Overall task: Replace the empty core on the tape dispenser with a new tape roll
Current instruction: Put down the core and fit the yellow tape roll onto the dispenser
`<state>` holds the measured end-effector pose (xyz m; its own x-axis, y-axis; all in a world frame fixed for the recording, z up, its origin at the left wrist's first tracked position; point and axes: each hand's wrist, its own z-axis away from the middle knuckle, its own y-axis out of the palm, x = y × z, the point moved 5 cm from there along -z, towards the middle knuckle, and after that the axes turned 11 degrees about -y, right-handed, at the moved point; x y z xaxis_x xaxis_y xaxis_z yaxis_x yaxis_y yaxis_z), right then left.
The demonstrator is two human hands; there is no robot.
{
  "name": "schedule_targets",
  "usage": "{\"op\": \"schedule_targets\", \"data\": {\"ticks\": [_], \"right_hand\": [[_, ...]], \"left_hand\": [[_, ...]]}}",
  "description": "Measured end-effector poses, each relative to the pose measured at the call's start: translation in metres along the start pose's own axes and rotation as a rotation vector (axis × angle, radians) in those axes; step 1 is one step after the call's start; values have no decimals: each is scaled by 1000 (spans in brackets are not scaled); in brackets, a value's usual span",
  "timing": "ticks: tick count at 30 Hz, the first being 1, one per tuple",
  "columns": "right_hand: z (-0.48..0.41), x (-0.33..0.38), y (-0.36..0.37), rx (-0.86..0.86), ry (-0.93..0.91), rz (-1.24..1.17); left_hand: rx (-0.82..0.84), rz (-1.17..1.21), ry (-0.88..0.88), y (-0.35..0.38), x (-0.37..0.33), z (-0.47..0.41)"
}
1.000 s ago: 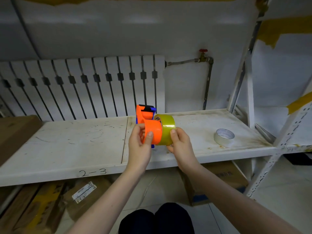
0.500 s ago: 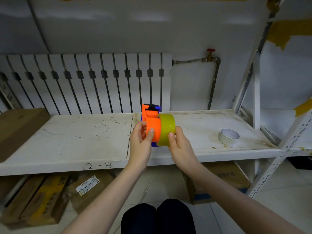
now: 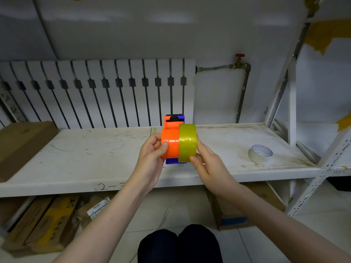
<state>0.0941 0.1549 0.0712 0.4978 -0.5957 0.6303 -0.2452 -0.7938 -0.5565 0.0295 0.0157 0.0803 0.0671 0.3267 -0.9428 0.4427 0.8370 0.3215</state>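
I hold an orange and blue tape dispenser (image 3: 170, 143) in front of me, above the front of a white shelf. My left hand (image 3: 152, 156) grips its orange round body from the left, thumb on the curved face. A yellowish tape roll (image 3: 187, 142) sits flush against the dispenser's right side. My right hand (image 3: 204, 161) clasps that roll from the right and below. Whether the roll sits on the hub is hidden. A thin whitish tape core (image 3: 260, 153) lies flat on the shelf to the right.
The scuffed white shelf (image 3: 85, 158) is marked "2-" on its front edge. A brown cardboard box (image 3: 20, 143) sits on its left end. A white radiator (image 3: 95, 92) stands behind. Cardboard boxes (image 3: 43, 223) lie on the floor below. A white rack upright (image 3: 290, 99) rises at right.
The yellow roll has closed in against the orange dispenser's side and both hands have risen a little. My view has shifted slightly to the left.
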Motion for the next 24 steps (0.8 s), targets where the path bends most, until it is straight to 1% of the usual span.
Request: {"op": "schedule_targets", "data": {"ticks": [3, 5, 6, 9, 10, 11, 14, 16, 19, 21, 24], "right_hand": [[2, 5, -4, -17, -155, 181], [7, 3, -4, -80, -169, 279], [9, 2, -3, -102, -162, 292], [9, 2, 5, -99, -142, 174], [8, 3, 6, -105, -127, 124], [6, 4, 5, -122, -105, 91], [1, 3, 2, -146, -43, 53], [0, 5, 6, -123, -60, 38], [4, 6, 13, -132, -109, 19], [5, 4, 15, -117, -111, 16], [5, 0, 24, -2, -23, 79]], "left_hand": [[49, 113, -80, -4, 1, -4], [32, 128, -121, -4, 4, -5], [15, 90, -119, -4, 4, -6], [-11, -140, -60, 1, -2, -5], [-12, -156, -53, 3, -2, -5], [-15, -129, -52, 5, -2, -4], [-34, 48, -54, 8, -1, -2], [-71, 121, -67, 9, 1, -1], [-140, 135, -86, 8, 4, 0], [-121, 187, -104, 8, 6, 0], [-37, 173, -146, 15, 8, 1]]}}
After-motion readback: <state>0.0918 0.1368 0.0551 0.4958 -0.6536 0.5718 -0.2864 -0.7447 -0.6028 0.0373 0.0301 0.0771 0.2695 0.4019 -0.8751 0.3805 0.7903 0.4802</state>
